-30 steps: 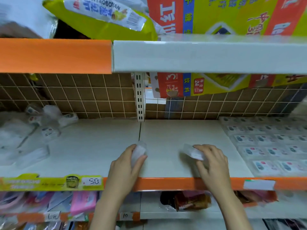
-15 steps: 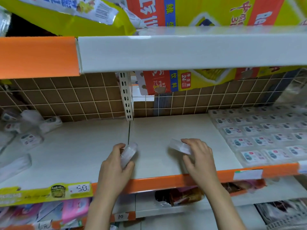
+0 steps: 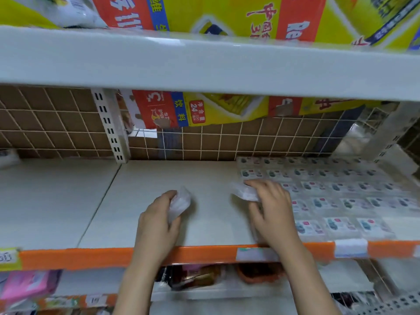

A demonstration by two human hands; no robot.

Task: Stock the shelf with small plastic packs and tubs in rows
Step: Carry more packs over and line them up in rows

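Observation:
My left hand [image 3: 156, 221] grips a small clear plastic pack [image 3: 179, 202] above the bare middle of the white shelf [image 3: 141, 201]. My right hand [image 3: 271, 212] holds a second clear pack [image 3: 243, 191] just left of the rows of labelled packs [image 3: 336, 201] that cover the shelf's right part. The right pack hangs close to the left end of those rows. Both forearms cross the orange front rail [image 3: 91, 258].
A white upper shelf [image 3: 204, 67] carrying yellow-and-red cartons [image 3: 227, 17] overhangs the work area. A slotted upright [image 3: 109, 126] stands at the brown grid back wall. Below the rail, a lower shelf holds dark packets [image 3: 195, 277] and pink packs [image 3: 27, 285].
The view has swung right, so the loose packs at the far left have left the frame. Both hands, each still holding its pack, have shifted right toward the rows.

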